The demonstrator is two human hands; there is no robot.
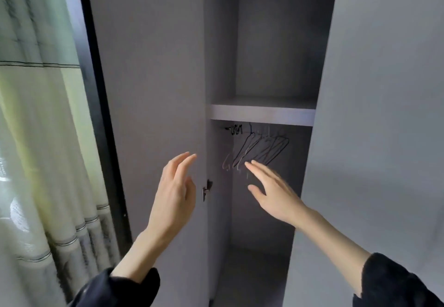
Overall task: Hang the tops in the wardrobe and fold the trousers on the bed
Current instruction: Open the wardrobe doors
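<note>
Standing in front of the open wardrobe (264,112). Grey inside, with a shelf (262,114) across the middle and a dark rail just under it. Thin wire hangers (259,149) in a bunch on that rail, all tilted the same way. Nothing on them yet.

Left hand (175,193) up by the edge of the open left door (149,90), fingers straight and loose, holding nothing. Hard to tell if touching the door or only close to it. Right hand (274,191) reaching into the wardrobe, fingers spread wide and flat, holding nothing too. Fingertips just below the low ends of the hangers, very near, maybe touching; too blurry to say. Dark sleeves on both arms. A little metal latch (206,190) on the door edge between the two hands. Pale curtains (40,114) off to the left.

No tops, no trousers and no bed in view here, so no telling where those are.

Looks like the very start of the hanging job: going for a hanger. No clothes hung so far.

Next, most likely: pinch one hanger only, lift its hook up and off the rail, and pull it out past the others. Wire hangers catch on each other easily, so slow and careful. Then over to the tops.
</note>
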